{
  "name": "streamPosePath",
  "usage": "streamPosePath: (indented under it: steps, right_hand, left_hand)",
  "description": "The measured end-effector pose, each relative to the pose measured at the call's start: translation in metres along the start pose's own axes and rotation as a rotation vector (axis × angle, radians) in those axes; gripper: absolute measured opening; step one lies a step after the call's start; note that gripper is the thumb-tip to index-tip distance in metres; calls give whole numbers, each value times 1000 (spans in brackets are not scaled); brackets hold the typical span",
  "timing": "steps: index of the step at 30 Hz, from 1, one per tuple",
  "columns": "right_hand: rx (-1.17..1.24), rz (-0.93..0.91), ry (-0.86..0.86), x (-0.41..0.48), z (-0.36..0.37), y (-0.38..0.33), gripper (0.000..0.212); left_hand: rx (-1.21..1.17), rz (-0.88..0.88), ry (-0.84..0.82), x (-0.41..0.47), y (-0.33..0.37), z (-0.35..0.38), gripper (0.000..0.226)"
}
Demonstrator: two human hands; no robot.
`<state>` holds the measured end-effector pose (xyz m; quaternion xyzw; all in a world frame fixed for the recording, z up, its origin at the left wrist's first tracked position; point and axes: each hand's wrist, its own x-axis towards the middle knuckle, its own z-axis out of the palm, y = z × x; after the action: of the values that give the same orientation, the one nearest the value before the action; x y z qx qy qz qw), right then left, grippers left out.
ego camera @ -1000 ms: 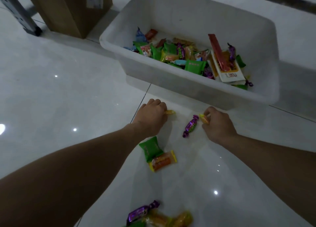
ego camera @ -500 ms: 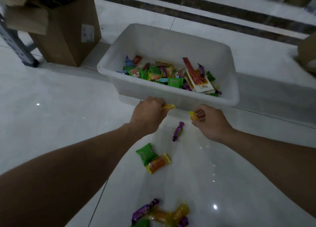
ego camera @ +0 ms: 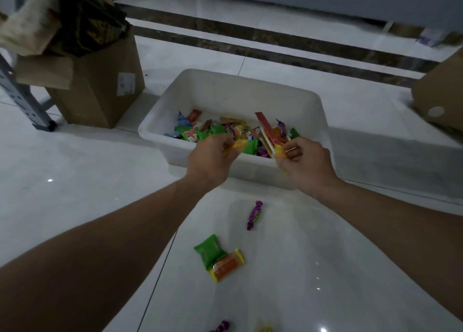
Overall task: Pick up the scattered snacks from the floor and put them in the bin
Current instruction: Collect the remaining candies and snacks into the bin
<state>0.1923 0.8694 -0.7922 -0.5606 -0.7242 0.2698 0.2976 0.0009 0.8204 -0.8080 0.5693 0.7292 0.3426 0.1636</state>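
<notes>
At the white plastic bin's (ego camera: 238,94) near rim, the left hand (ego camera: 210,157) pinches a yellow-orange wrapped candy (ego camera: 237,146) in its fingers, the right hand (ego camera: 304,160) a yellow candy (ego camera: 279,152); a purple twist-wrapped candy (ego camera: 254,215), green packet (ego camera: 209,250) and orange packet (ego camera: 226,266) lie on the floor (ego camera: 75,181)

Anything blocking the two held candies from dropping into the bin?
Nothing visible. The left hand pinches an orange-yellow candy and the right hand a yellow candy, both at the near rim of the open bin; only loose snacks lie inside.
</notes>
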Motion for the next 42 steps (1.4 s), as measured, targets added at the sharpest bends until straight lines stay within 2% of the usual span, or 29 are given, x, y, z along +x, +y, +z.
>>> streamPosePath:
  steps: [7, 11, 19, 25, 33, 37, 42]
  right_hand:
    - [72, 42, 50, 43, 7, -4, 20]
    - [94, 61, 80, 77, 13, -2, 20]
    - [117, 35, 88, 127, 44, -1, 14]
    - [56, 4, 30, 137, 61, -5, 21]
    - [-12, -93, -5, 109, 49, -11, 39]
    - [-34, -156, -83, 70, 30, -17, 46]
    - [3, -158, -140, 22, 25, -18, 47]
  left_hand:
    - [-155, -145, 12, 57, 4, 6, 18]
    - [-134, -179, 24, 87, -7, 17, 18]
    - [-28, -223, 186, 123, -33, 34, 25]
    - [-7, -163, 148, 105, -49, 27, 29]
    - [-119, -157, 176, 75, -31, -3, 35]
    - [-236, -211, 204, 33, -24, -11, 37]
    - [-225, -301, 165, -24, -35, -17, 41]
